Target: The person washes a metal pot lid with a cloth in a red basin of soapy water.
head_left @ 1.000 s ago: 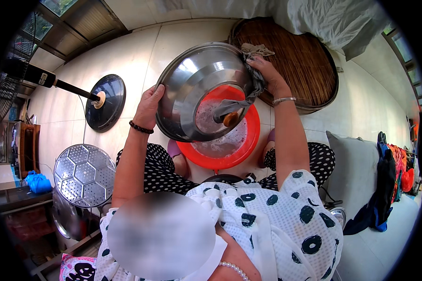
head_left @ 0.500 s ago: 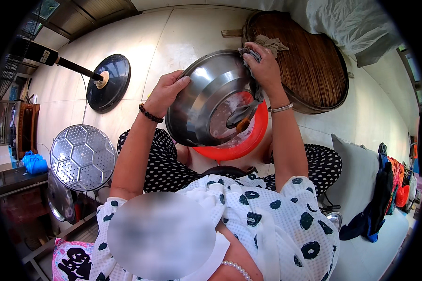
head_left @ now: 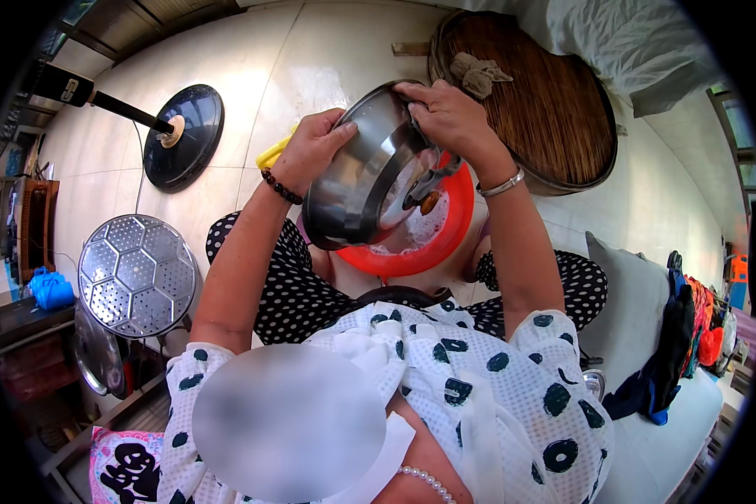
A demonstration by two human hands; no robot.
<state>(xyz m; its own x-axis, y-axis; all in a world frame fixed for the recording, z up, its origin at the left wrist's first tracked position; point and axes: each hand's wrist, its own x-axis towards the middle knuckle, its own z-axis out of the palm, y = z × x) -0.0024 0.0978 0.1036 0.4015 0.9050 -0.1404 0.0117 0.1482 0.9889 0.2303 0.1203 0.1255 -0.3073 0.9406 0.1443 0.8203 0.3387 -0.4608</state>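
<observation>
A wide, domed stainless steel lid (head_left: pixel 353 164) with a see-through middle is held tilted over a red basin (head_left: pixel 460 225) of sudsy water. A grey handle with a brown knob (head_left: pixel 429 203) stands out from the lid's centre. My left hand (head_left: pixel 315 149) grips the lid's left rim, thumb on the near face. On the far right rim, my right hand (head_left: pixel 454 122) is closed with its fingers over the edge. Whether a cloth lies under those fingers I cannot make out. The basin sits between my knees, partly hidden by the lid.
Beyond my right hand lies a brown slatted tub cover (head_left: pixel 546 109) with a crumpled beige cloth (head_left: pixel 477 74) on it. A yellow object (head_left: pixel 274 154) shows behind my left wrist. To the left stand a round black base (head_left: pixel 185 137) with a pole and a perforated steel disc (head_left: pixel 139 273).
The lid has turned more edge-on and shifted slightly left. My right hand has slid left along the rim; the grey cloth seen in it before no longer shows. The yellow object has come into sight.
</observation>
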